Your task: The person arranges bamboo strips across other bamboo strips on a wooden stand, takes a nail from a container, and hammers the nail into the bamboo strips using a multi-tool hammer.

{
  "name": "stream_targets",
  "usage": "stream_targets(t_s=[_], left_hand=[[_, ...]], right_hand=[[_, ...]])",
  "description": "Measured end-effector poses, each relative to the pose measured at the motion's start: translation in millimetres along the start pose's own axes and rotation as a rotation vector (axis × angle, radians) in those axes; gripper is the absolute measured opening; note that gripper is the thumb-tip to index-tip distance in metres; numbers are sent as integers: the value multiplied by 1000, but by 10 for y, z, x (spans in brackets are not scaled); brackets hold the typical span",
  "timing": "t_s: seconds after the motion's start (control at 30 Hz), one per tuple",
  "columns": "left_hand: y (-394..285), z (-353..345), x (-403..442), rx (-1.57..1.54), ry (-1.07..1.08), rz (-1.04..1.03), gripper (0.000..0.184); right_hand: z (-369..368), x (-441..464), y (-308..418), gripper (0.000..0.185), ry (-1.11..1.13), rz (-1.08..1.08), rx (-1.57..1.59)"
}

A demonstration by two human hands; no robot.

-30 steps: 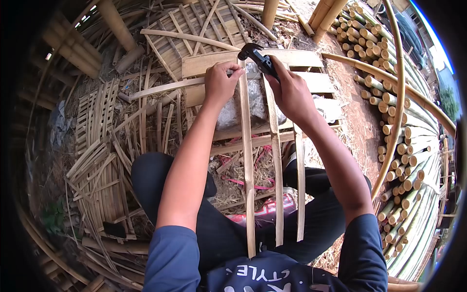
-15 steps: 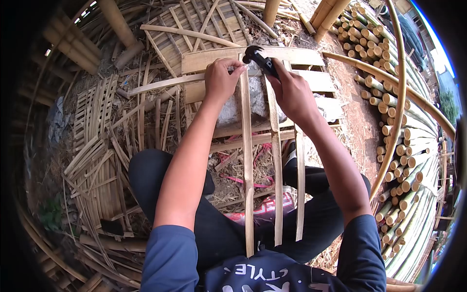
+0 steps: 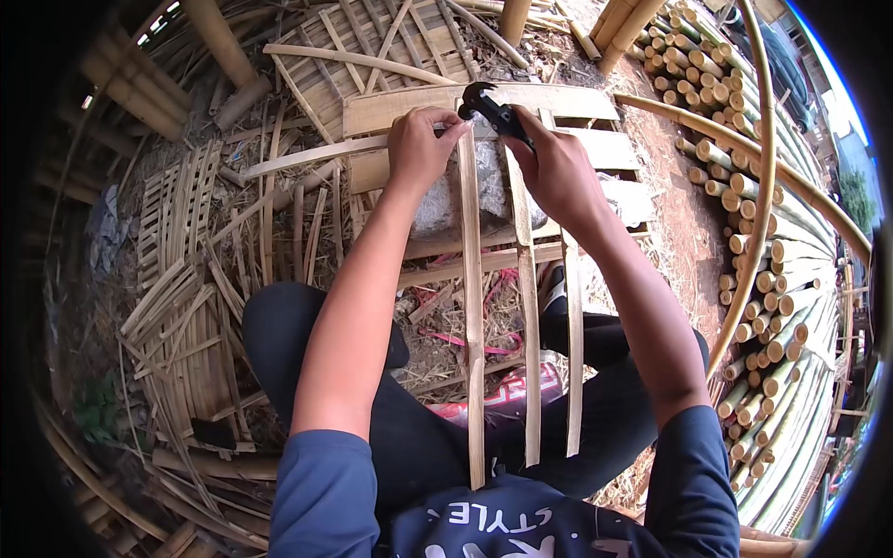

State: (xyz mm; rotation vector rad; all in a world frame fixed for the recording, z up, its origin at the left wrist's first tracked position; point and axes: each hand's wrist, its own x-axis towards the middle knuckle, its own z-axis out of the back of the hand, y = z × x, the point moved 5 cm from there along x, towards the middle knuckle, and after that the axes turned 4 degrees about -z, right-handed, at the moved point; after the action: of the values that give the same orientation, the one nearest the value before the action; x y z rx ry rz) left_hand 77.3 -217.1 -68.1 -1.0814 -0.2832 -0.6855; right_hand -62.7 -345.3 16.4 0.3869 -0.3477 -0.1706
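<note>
My right hand (image 3: 558, 172) grips a black claw hammer (image 3: 487, 104), its head over the far end of a long bamboo slat (image 3: 473, 307). Beside that end, my left hand (image 3: 423, 149) is closed in a pinch; whatever its fingertips hold is too small to make out. Two more slats, a middle one (image 3: 527, 307) and a right one (image 3: 574, 363), run toward my lap. A crosswise strip (image 3: 316, 155) reaches left from behind my left hand. Under the slats sits a grey block (image 3: 437, 206), with wide pale boards (image 3: 400, 107) around it.
A slatted bamboo panel (image 3: 372, 56) lies beyond the boards. Loose strips (image 3: 177, 302) pile up on the left. Stacked bamboo poles (image 3: 772, 279) fill the right side, with a bent pole (image 3: 767, 167) in front. Pink ribbon (image 3: 474, 344) lies on the littered ground.
The hammer head has dipped slightly down and left, closer to my left fingertips. My left hand keeps its pinch at the slat's far end.
</note>
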Motion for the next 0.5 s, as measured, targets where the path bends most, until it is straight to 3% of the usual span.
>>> stream_targets(t_s=[0.13, 0.23, 0.4, 0.5], left_hand=[[-50, 14, 21, -4, 33, 20, 18], [-61, 5, -10, -3, 9, -14, 17], [-94, 26, 28, 3, 21, -67, 17], [-118, 11, 27, -1, 28, -61, 17]], right_hand=[[29, -65, -24, 41, -314, 82, 223], [-42, 1, -25, 42, -14, 30, 54], [120, -106, 26, 42, -285, 89, 175], [81, -59, -53, 42, -179, -7, 191]])
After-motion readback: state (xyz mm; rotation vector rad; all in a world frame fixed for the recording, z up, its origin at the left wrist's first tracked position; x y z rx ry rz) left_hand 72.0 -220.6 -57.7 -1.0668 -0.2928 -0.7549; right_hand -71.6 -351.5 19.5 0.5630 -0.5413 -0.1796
